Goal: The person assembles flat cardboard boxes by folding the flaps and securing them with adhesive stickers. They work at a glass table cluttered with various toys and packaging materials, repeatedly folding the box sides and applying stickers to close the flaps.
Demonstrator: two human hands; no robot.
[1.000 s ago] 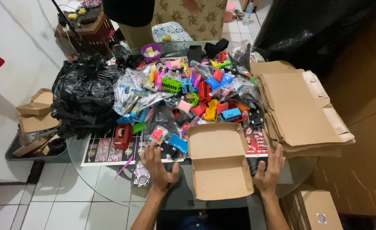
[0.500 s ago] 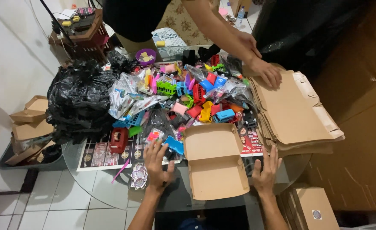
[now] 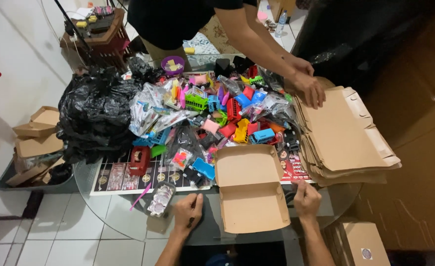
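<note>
Cardboard box (image 3: 251, 193) lies open on glass table (image 3: 119, 216), between both hands, long axis running away from body. Right hand (image 3: 306, 199) touches box's right edge, fingers curled, gripping nothing visible. Left hand (image 3: 188, 209) rests flat, fingers spread, just left of box, near toy pile (image 3: 217, 118).

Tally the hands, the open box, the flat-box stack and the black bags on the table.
Own hands: 2, left and right
Co-worker's hands: 2
Open box: 1
Flat-box stack: 1
Black bag heap: 1
Total: 7
</note>
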